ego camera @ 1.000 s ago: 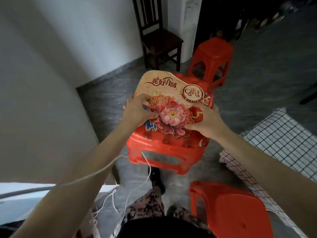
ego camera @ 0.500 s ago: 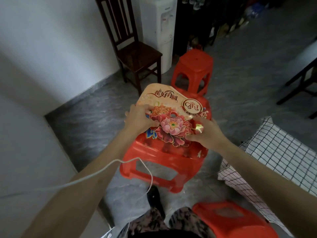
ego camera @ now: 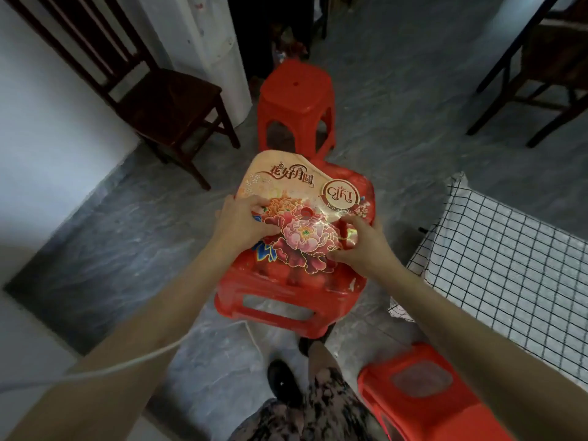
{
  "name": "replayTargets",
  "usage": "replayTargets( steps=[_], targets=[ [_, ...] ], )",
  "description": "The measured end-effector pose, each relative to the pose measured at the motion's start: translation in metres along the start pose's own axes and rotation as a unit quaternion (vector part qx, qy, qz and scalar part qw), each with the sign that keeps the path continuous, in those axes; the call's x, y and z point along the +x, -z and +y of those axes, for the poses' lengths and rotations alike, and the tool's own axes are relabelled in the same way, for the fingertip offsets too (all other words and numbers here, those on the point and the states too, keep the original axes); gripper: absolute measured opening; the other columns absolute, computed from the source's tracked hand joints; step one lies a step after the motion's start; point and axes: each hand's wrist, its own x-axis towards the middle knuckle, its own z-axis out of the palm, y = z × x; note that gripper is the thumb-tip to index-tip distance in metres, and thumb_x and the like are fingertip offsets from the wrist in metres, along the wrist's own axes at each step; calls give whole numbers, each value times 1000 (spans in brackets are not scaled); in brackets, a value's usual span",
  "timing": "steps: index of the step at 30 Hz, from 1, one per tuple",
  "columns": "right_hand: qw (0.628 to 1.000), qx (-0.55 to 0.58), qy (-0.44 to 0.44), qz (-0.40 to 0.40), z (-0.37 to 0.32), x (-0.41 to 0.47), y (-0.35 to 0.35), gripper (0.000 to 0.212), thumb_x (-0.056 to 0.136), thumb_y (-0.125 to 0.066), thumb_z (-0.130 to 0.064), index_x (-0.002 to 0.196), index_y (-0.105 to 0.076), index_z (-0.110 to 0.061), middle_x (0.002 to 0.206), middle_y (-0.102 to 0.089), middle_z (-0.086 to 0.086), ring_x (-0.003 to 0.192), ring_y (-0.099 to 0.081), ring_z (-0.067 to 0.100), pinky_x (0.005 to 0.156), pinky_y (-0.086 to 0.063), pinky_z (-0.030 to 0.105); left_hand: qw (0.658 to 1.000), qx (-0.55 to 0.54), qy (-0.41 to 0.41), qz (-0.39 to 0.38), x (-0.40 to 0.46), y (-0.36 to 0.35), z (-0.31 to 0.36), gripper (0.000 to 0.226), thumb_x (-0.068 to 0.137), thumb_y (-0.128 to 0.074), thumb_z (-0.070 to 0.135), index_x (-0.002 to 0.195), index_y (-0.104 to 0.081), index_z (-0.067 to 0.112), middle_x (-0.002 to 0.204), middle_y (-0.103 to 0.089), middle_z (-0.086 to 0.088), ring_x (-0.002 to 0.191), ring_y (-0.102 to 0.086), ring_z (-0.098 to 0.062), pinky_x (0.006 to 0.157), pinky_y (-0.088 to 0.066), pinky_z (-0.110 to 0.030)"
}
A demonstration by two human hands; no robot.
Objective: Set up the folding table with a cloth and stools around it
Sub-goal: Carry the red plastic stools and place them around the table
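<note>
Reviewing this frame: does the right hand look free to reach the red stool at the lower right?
Probably not yet. The right hand and the left hand both grip the flower-printed stool. The lower-right stool stands beside the checked cloth with nothing between, so only the grip hinders it.

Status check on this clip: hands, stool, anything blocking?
Left hand and right hand both grip the flowered stool, held off the floor. Checked cloth on table at right. Nothing blocking.

A stool [ego camera: 292, 291] stands mid-floor, a second stool [ego camera: 296, 100] behind it, a third [ego camera: 426, 399] nearer right, the cloth-covered bench [ego camera: 509, 268] right, a chair [ego camera: 165, 100] back left.
</note>
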Motion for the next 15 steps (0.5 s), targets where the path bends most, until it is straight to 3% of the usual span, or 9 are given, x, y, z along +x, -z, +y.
replayTargets(
  steps=[4,7,11,15],
  targets=[
    [1000,15,-26,-9,29,53,7,82,70,-85,-34,140,-41,-31,146,-23,7,123,-45,29,103,-44,42,1000,-2,9,-19,61,-33,17,63,61,-86,43,119,-65,33,113,-61,0,123,-45,-27,104,-38,-47],
    [999,31,-42,-1,55,88,9,83,68,-85,-36,139,-42,-31,145,-22,7,120,-47,29,106,-43,44,999,-7,-7,-32,98,-59,35,59,65,-87,32,120,-67,25,86,-43,22,121,-46,-26,101,-39,-39],
    [995,59,-81,7,93,129,1,81,68,-81,-43,138,-39,-37,147,-14,1,121,-47,32,107,-42,49,998,2,-21,-52,153,-101,38,56,63,-88,35,115,-68,32,113,-50,4,114,-54,-25,99,-44,-37],
    [989,67,-129,22,136,174,-17,81,67,-78,-43,137,-37,-41,153,-5,1,125,-45,42,106,-42,54,995,0,-33,-95,210,-152,35,54,65,-88,31,116,-69,29,122,-49,-4,110,-55,-23,91,-42,-29]
  ],
)
